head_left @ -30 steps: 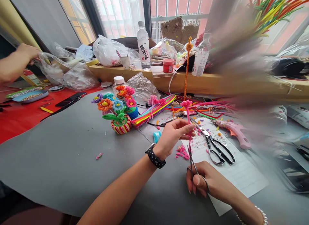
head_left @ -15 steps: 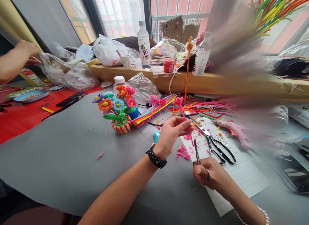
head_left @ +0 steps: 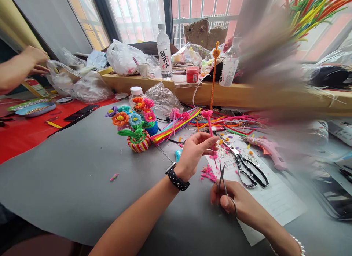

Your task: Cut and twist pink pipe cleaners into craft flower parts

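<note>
Between the thumb and fingers of my left hand point(head_left: 195, 151) is the stem of a pink pipe-cleaner flower point(head_left: 206, 114), its bloom upward and the stem's end hanging below. My right hand point(head_left: 231, 199) holds small scissors point(head_left: 223, 180) by the handles, with the blades slightly apart just under the stem's end. Pink fuzz clippings point(head_left: 208, 173) lie on the grey table near the blades. Large black-handled scissors point(head_left: 251, 169) rest on a white sheet of paper point(head_left: 275, 204) to the right.
A striped pot of pipe-cleaner flowers point(head_left: 139, 142) stands left of my hands. Behind lie bundled coloured pipe cleaners point(head_left: 178, 125) and an upright orange stem point(head_left: 213, 80). A pink glue gun point(head_left: 271, 151) is at right. Another person's hand point(head_left: 33, 59) touches plastic bags at far left.
The small scissors have shifted slightly left and down, and their blades have parted. The pink flower has turned more upright and moved a little to the right.
</note>
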The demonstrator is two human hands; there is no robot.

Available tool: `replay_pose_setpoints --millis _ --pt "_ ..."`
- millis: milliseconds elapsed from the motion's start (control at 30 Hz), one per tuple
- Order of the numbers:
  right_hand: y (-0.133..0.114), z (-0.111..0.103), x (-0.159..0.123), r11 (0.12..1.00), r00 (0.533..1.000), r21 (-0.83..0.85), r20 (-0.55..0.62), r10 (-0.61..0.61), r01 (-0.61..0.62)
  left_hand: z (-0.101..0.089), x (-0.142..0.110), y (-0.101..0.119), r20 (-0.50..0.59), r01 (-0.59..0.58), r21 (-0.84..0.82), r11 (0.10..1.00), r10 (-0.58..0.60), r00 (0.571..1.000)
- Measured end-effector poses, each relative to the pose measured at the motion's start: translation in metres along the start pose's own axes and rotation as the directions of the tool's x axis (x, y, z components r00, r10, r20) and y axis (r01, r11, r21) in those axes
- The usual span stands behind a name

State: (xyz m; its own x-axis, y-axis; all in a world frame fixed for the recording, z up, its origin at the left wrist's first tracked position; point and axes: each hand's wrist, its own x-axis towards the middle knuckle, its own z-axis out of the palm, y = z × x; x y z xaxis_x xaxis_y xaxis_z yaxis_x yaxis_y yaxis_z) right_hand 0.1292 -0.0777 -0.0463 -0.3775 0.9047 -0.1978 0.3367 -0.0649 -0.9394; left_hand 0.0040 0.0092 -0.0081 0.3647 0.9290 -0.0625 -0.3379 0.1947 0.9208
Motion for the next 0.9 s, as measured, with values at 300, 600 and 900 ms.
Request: replay_pose_setpoints --millis 300,600,900 --pt "0.0011 0.0013 -0.0007 0.999 0.998 -0.032 0.054 -0.039 0.041 0.0014 -0.0003 -0.0031 0.09 0.031 0.028 0.999 -0.033 0.995" --pt "0.0011 0.0008 -0.0021 0.999 0.99 0.0 0.135 -0.049 0.05 0.001 -0.0005 -0.0029 0.102 0.039 0.03 0.999 -0.042 0.994" --pt "0.0053 0.0023 -0.0001 1.0 0.995 -0.014 0.101 -0.019 0.021 0.0011 -0.0009 -0.0034 0.087 0.053 0.053 0.997 -0.057 0.995"
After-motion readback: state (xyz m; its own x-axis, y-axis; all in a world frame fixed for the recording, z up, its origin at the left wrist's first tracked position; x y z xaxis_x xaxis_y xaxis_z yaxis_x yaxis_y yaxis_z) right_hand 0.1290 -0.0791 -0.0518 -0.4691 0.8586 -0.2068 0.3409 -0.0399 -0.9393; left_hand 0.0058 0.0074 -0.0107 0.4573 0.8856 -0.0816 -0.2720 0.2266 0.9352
